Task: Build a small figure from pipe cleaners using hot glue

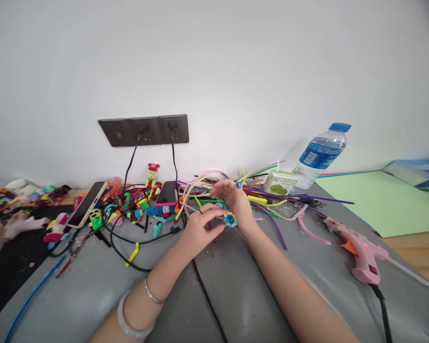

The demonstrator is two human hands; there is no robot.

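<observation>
Closest to us, our left wrist wears 2 bracelets: 1 pale bangle (134, 320) and 1 thin metal band (153, 294). Our left hand (199, 229) narrows its grip to the fingertips, which pinch 1 small blue and yellow flower (230, 219) just above the grey bench (236, 286), right against the heel of our right hand (236, 197). That hand's fingers are half open over a heap of pipe cleaners (268, 209); we cannot tell whether its grip has hold of any. To the right lie 1 pink glue gun (361, 252), 1 water bottle (321, 155) and 1 green and white carton (280, 182). Left of our hands rest 2 phones, 1 pale (86, 204) and 1 pink-edged (167, 194). On the wall, 3 dark socket plates (143, 131) carry 2 black cables.
</observation>
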